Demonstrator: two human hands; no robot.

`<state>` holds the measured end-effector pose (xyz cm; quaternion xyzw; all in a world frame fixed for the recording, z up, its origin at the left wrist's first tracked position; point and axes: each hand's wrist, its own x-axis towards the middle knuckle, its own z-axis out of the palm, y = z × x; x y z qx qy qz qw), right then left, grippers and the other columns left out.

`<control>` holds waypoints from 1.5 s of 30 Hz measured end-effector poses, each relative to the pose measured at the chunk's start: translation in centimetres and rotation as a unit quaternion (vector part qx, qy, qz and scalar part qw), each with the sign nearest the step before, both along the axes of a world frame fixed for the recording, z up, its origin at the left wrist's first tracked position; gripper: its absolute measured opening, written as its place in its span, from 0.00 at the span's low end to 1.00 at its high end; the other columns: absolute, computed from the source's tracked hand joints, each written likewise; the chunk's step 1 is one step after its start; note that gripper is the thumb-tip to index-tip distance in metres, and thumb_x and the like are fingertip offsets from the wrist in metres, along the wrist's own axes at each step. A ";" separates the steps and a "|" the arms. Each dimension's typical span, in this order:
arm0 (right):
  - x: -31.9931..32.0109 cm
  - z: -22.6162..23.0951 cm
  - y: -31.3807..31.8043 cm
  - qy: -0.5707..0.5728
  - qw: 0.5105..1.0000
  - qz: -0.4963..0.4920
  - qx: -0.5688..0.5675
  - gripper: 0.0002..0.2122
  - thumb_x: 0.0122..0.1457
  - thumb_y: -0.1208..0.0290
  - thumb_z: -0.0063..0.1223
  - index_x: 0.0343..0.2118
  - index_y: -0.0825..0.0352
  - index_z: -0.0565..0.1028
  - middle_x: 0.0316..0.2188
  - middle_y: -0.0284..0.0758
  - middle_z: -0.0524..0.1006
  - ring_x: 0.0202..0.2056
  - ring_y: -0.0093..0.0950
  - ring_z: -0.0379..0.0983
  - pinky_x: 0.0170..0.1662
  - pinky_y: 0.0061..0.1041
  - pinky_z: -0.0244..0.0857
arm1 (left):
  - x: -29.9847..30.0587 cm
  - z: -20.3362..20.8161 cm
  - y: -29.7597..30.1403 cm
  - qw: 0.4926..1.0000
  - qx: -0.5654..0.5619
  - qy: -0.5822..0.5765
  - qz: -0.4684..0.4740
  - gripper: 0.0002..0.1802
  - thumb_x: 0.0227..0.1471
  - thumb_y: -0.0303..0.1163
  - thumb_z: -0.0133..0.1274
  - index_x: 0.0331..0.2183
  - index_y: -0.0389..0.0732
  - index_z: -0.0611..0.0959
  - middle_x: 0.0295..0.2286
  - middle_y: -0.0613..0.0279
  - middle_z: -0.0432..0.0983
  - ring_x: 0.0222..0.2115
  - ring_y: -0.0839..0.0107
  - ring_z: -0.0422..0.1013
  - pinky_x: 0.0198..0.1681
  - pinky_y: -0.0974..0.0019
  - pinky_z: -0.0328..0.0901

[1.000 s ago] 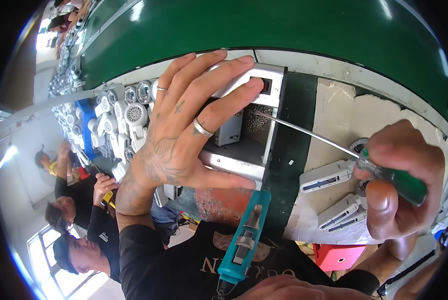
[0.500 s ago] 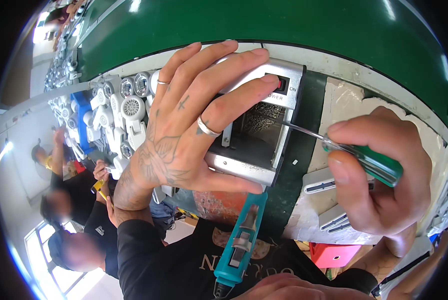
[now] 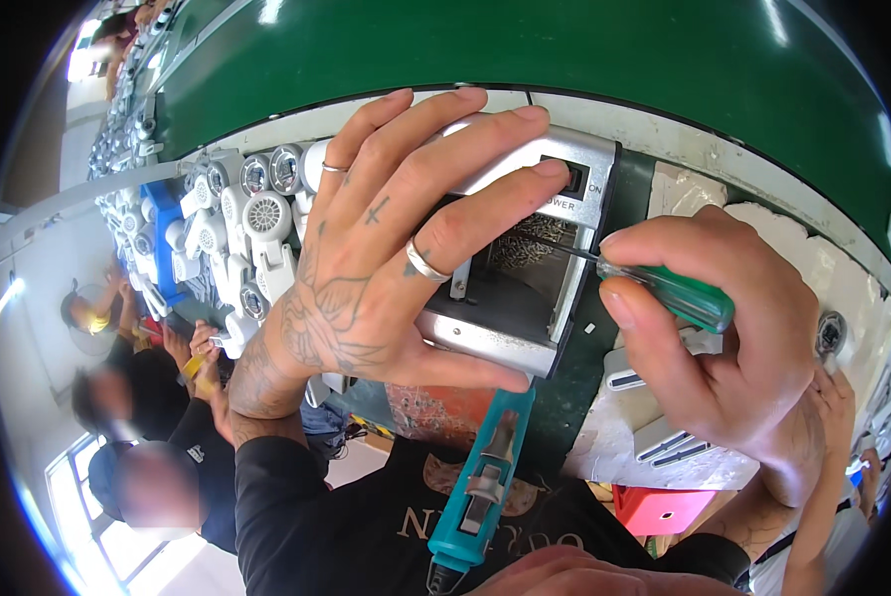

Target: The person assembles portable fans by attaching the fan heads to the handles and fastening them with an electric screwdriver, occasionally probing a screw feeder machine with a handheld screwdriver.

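Note:
My left hand point(image 3: 366, 253) spans a silver screw feeder point(image 3: 495, 343) with its fingers spread, thumb at the near edge and fingertips over the far part. Its index fingertip rests at the black power switch point(image 3: 571, 179). Small loose screws point(image 3: 525, 245) lie heaped inside the feeder's opening. In my right hand point(image 3: 738, 318) is a screwdriver point(image 3: 679, 295) with a green handle, pinched between thumb and fingers. Its thin shaft points left into the opening, above the screws; the exact tip is hard to make out.
A teal electric screwdriver point(image 3: 480, 487) hangs at the feeder's near side. White fan housings point(image 3: 266, 216) crowd the left; white parts point(image 3: 674, 442) lie on the pale board at right. Co-workers sit at left, and another person's hand point(image 3: 835, 412) is at far right near a round part point(image 3: 831, 333).
My right hand has moved left with the screwdriver, its shaft further into the opening. The feeder and my left hand have shifted slightly right. The switch's red part no longer shows.

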<state>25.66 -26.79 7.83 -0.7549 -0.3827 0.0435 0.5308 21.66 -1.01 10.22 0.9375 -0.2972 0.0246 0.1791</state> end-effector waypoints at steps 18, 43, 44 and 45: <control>0.2 0.1 -1.8 -0.036 0.999 0.020 0.018 0.12 0.60 0.81 0.58 0.46 0.78 0.73 0.37 0.43 0.79 0.30 0.25 0.71 0.33 0.22 0.64 | 0.0 -0.1 0.4 1.000 -0.007 -0.011 -0.006 0.60 0.30 0.76 0.65 0.56 0.42 0.77 0.58 0.46 0.71 0.60 0.42 0.66 0.64 0.37 0.53; -1.9 3.4 -6.1 0.083 0.973 -0.205 0.073 0.18 0.68 0.58 0.53 0.44 0.73 0.70 0.30 0.36 0.70 0.26 0.19 0.65 0.29 0.20 0.61 | 3.4 1.4 -3.7 0.985 -0.174 0.020 -0.005 0.08 0.48 0.19 0.64 0.33 0.35 0.83 0.34 0.54 0.82 0.51 0.50 0.74 0.50 0.55 0.69; -1.8 3.6 -7.1 0.087 0.974 -0.196 0.076 0.18 0.68 0.59 0.52 0.45 0.74 0.70 0.32 0.37 0.71 0.26 0.20 0.66 0.29 0.21 0.62 | 4.2 1.4 -4.1 0.984 -0.173 0.013 -0.030 0.08 0.48 0.18 0.63 0.34 0.35 0.83 0.34 0.54 0.82 0.50 0.50 0.74 0.49 0.55 0.69; -1.9 3.8 -7.4 0.086 0.973 -0.202 0.074 0.18 0.68 0.59 0.52 0.45 0.74 0.70 0.32 0.37 0.71 0.26 0.20 0.66 0.29 0.21 0.62 | 4.8 1.3 -4.5 0.981 -0.183 0.013 -0.054 0.09 0.48 0.18 0.63 0.34 0.34 0.82 0.34 0.53 0.81 0.48 0.50 0.75 0.48 0.55 0.70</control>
